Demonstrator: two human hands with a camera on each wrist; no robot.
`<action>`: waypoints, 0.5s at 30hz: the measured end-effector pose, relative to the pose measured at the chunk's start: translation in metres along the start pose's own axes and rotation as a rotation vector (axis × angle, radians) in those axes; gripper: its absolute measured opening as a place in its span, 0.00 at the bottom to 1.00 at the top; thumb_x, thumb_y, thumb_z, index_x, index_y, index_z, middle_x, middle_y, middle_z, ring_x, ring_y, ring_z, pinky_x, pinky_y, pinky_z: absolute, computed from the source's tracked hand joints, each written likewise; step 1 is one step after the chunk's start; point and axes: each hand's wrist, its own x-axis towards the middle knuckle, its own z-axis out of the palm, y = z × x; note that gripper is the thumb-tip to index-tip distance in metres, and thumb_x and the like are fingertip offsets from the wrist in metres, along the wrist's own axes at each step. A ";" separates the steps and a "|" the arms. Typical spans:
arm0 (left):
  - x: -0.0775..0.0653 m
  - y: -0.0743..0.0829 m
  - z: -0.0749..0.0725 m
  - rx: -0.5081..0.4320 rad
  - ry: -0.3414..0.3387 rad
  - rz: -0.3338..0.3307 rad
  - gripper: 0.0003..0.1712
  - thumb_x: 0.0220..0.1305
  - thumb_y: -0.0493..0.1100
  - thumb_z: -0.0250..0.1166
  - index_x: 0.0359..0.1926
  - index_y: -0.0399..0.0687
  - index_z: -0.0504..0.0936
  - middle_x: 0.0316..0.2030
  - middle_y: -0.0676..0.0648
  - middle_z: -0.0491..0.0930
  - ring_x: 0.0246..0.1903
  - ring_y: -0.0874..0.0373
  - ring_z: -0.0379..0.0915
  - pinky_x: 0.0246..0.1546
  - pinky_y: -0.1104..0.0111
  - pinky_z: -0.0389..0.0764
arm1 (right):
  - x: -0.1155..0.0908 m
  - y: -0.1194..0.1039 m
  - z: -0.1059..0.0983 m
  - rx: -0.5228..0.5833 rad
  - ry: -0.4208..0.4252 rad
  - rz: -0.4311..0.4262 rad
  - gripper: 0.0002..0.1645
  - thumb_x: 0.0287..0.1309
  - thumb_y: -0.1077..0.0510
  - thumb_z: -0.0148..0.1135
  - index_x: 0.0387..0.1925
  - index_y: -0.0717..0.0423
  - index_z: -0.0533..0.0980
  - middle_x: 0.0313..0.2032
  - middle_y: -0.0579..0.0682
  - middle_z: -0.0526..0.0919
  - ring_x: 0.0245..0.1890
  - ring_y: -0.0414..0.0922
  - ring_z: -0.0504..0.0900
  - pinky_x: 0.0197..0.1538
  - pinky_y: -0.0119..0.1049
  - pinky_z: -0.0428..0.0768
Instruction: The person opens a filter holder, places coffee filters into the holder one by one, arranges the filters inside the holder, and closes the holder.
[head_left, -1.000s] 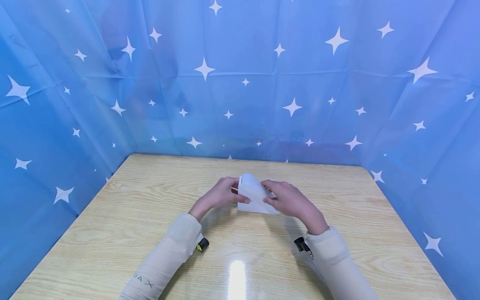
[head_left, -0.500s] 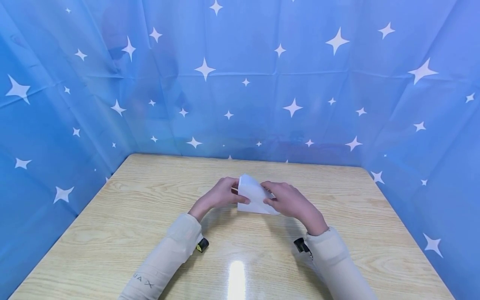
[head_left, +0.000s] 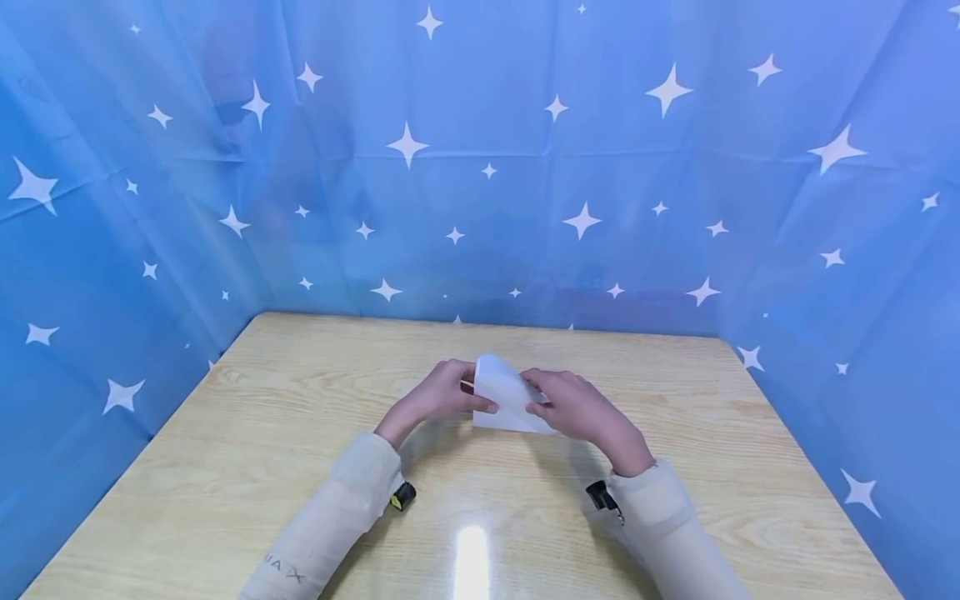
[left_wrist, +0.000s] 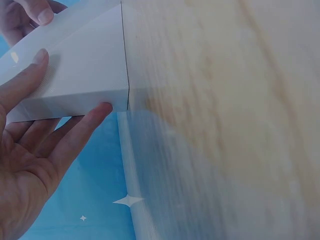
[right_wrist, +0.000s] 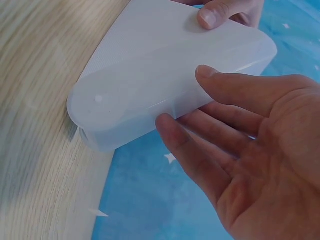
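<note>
A white, wedge-like plastic case (head_left: 504, 398) stands on edge at the middle of the table, between both hands. My left hand (head_left: 438, 393) grips its left end, the thumb across the near face and the fingers along the side and behind. At the sloping right side my right hand (head_left: 588, 410) holds it the same way, thumb in front, fingers at the back. Up close in the right wrist view, the case (right_wrist: 135, 75) has a rounded, glossy, translucent band along one side. A flat, finely textured face of the case (left_wrist: 85, 65) shows in the left wrist view.
The light wood-grain table (head_left: 300, 417) reaches back to a blue curtain (head_left: 480, 192) with white stars, which encloses the back and both sides. Small black wrist devices (head_left: 402, 496) hang below the sleeves. A bright light reflection lies on the near tabletop.
The head view has tilted up slightly, so everything sits a little lower in it. Both hands keep the same hold, and the case stays in place.
</note>
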 end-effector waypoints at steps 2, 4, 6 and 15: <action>0.000 0.000 0.000 0.001 -0.001 0.007 0.22 0.53 0.45 0.74 0.50 0.59 0.81 0.42 0.52 0.85 0.39 0.59 0.83 0.37 0.60 0.85 | 0.000 0.000 0.000 -0.002 0.004 0.005 0.27 0.63 0.54 0.63 0.62 0.52 0.70 0.53 0.50 0.81 0.49 0.46 0.82 0.46 0.43 0.82; 0.000 0.000 0.000 0.002 -0.001 0.012 0.22 0.52 0.45 0.74 0.50 0.59 0.81 0.41 0.52 0.85 0.39 0.60 0.83 0.36 0.61 0.85 | -0.001 0.000 0.000 -0.003 0.010 0.005 0.26 0.62 0.54 0.63 0.62 0.52 0.71 0.52 0.50 0.82 0.48 0.46 0.82 0.46 0.43 0.82; -0.001 0.000 -0.001 0.003 0.005 0.007 0.22 0.52 0.45 0.75 0.50 0.60 0.81 0.41 0.53 0.85 0.39 0.59 0.83 0.36 0.61 0.85 | -0.001 -0.001 0.001 -0.006 0.013 -0.004 0.27 0.63 0.54 0.63 0.62 0.53 0.71 0.52 0.50 0.82 0.48 0.46 0.82 0.46 0.43 0.82; -0.003 0.002 -0.002 0.006 0.003 0.003 0.23 0.52 0.44 0.75 0.51 0.59 0.81 0.42 0.52 0.84 0.40 0.60 0.83 0.36 0.63 0.85 | 0.000 -0.003 0.000 -0.001 0.008 -0.010 0.26 0.63 0.55 0.63 0.61 0.53 0.71 0.52 0.51 0.82 0.49 0.47 0.82 0.46 0.43 0.82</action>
